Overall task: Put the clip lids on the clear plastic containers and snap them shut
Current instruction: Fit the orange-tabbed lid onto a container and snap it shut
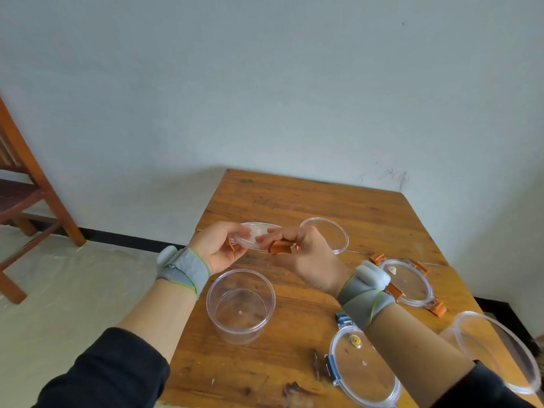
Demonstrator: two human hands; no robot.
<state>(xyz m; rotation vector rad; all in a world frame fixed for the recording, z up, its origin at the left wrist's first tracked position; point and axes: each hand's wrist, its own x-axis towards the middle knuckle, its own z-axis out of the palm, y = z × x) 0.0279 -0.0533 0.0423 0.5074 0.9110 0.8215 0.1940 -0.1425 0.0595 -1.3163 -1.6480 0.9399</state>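
Note:
A small clear lid with orange clips is held in the air above the table's left side. My left hand grips its left edge and my right hand grips its right edge by an orange clip. Below them a tall clear round container stands open on the table. A second clear container sits behind my right hand. A third one is at the right edge. An orange-clip lid and a blue-clip lid lie flat on the table.
The wooden table stands against a pale wall, with its left edge close to the tall container. A wooden chair stands on the floor at far left. Small dark debris lies near the blue-clip lid.

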